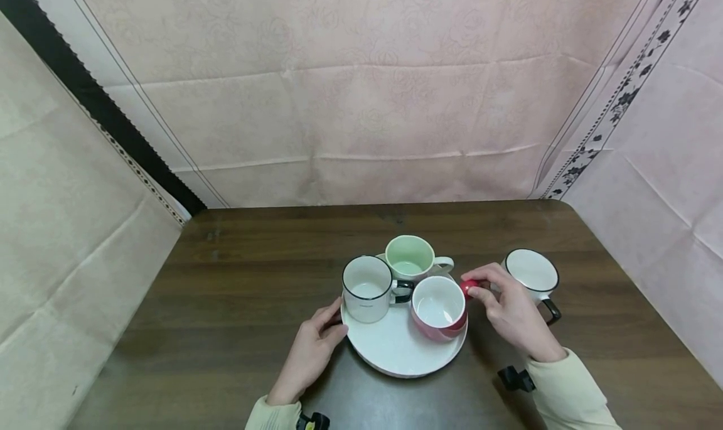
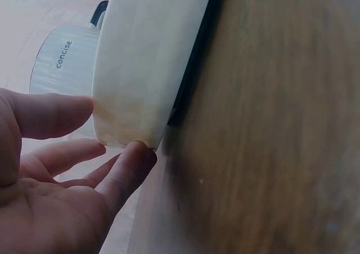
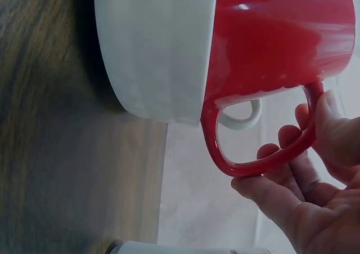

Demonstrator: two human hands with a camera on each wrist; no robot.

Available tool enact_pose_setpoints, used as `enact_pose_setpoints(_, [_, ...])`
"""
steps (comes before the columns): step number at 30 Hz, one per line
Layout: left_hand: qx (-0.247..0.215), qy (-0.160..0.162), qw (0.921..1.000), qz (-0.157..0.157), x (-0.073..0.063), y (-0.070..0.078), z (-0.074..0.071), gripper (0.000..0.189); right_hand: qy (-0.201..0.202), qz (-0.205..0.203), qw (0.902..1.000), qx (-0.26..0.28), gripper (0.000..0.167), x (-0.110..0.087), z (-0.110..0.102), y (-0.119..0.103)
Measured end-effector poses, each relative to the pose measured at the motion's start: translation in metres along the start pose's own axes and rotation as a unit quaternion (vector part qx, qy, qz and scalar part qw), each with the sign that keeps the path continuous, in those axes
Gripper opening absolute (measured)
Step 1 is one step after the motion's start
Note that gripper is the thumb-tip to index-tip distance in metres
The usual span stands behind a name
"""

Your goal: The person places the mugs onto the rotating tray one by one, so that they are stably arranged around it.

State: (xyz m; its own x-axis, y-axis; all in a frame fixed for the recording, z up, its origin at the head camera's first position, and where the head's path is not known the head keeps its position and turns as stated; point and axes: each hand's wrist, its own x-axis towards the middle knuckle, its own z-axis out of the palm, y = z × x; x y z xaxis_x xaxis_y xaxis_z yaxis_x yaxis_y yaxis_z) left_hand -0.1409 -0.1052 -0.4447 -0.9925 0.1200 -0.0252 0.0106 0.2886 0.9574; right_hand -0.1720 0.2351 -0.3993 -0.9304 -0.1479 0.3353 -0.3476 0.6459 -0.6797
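A round white stand [image 1: 401, 361] with a thick side wall [image 2: 146, 68] bears three mugs. My left hand [image 1: 313, 348] touches its left edge, thumb and fingertips spread along the wall. Close by stands a white mug [image 1: 366, 307] with a dark rim and black handle, lettered "concise" in the left wrist view. My right hand [image 1: 511, 311] grips the handle [image 3: 253, 166] of a red mug [image 3: 281, 34] with a white inside, standing upright at the stand's right edge. Behind these two is a pale green mug [image 1: 409, 257], its handle to the right.
A second white mug [image 1: 531, 270] with a dark rim and black handle stands on the wooden table [image 1: 254, 260], just beyond my right hand. Pale cloth walls [image 1: 339, 122] enclose the table at the back and both sides.
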Motion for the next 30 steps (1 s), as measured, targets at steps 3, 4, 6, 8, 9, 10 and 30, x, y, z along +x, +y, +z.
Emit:
enact_pose_setpoints(3, [-0.005,-0.001,1.0,0.004,0.0003,-0.0002,-0.0004,0.052,0.0,0.004,1.0,0.003,0.024,0.0011,0.0016,-0.0008])
enact_pose_setpoints(4, [-0.008,-0.001,1.0,0.004,0.0002,-0.0002,-0.0004,0.052,0.001,0.005,1.0,0.006,0.024,0.0013,0.0021,-0.0014])
enact_pose_setpoints(6, [-0.015,0.0,0.9999,0.002,0.0001,0.0002,-0.0004,0.052,0.002,0.005,0.9999,0.012,0.025,0.0019,0.0033,-0.002])
enact_pose_setpoints(8, [-0.021,0.0,0.9998,0.0,0.0001,0.0004,-0.0004,0.053,0.005,0.001,0.9999,0.015,0.026,0.0025,0.0044,-0.0024])
enact_pose_setpoints(9, [-0.022,0.0,0.9998,-0.001,0.0003,0.0004,-0.0004,0.053,0.007,-0.002,0.9999,0.012,0.026,0.0028,0.0048,-0.0025])
enact_pose_setpoints(10, [-0.021,0.0,0.9998,-0.001,0.0003,0.0002,-0.0006,0.053,0.008,-0.005,0.9999,0.01,0.026,0.0031,0.005,-0.0025])
enact_pose_setpoints(30, [-0.021,-0.001,0.9998,0.006,-0.0005,0.0009,-0.0009,0.052,-0.006,0.017,0.9996,0.021,0.037,0.0052,0.008,-0.005])
